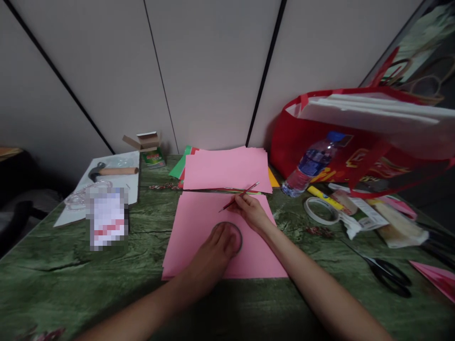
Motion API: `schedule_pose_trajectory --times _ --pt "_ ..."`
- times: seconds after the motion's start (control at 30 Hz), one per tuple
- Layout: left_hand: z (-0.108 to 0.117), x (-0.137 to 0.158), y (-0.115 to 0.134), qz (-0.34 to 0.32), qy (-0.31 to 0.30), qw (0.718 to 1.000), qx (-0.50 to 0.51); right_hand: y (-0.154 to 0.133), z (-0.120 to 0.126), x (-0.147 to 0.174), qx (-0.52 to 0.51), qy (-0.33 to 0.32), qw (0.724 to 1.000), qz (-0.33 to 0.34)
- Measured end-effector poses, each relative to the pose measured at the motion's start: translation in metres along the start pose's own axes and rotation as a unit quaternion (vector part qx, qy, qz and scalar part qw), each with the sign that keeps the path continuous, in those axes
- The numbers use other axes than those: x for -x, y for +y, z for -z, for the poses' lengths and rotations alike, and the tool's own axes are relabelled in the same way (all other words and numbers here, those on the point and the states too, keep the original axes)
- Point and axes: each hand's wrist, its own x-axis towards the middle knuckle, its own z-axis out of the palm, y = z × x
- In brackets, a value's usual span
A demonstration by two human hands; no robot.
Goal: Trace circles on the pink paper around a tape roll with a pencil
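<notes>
A sheet of pink paper (195, 215) lies on top of a small stack in front of me. On it rests a thin, dark-rimmed ring (241, 240), its inside looking pink like the paper; whether it is hollow or clear I cannot tell. My left hand (217, 246) presses the ring down, with fingers together across its left part and the thumb near its lower edge. Just beyond the ring, my right hand (248, 207) pinches a dark red pencil (231, 203). The pencil slants with its tip toward the left, apart from the ring.
Behind lies more pink paper (227, 168) over coloured sheets. To the left are a hammer (115, 171), a small green box (153, 157) and a blurred-out item (108, 220). On the right are a water bottle (313, 163), a red bag (295, 128), tape (322, 211) and scissors (386, 272).
</notes>
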Motion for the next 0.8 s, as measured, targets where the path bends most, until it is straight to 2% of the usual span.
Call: schedule_pose_trajectory --times 0.27,0.43,0.6,0.8 --pt "-0.002 0.002 0.001 0.002 -0.003 1.000 -0.016 0.002 -0.005 0.004 0.091 -0.023 0.994 0.051" --pt "0.001 0.001 0.002 0.008 -0.008 0.999 -0.036 0.005 -0.008 0.005 0.107 -0.030 0.992 0.060" --pt "-0.001 0.000 0.000 -0.014 -0.013 0.998 -0.061 0.009 -0.010 0.005 0.119 -0.028 0.990 0.069" --pt "-0.006 0.000 -0.004 -0.029 -0.013 0.996 -0.087 0.012 -0.011 0.005 0.187 -0.033 0.977 0.092"
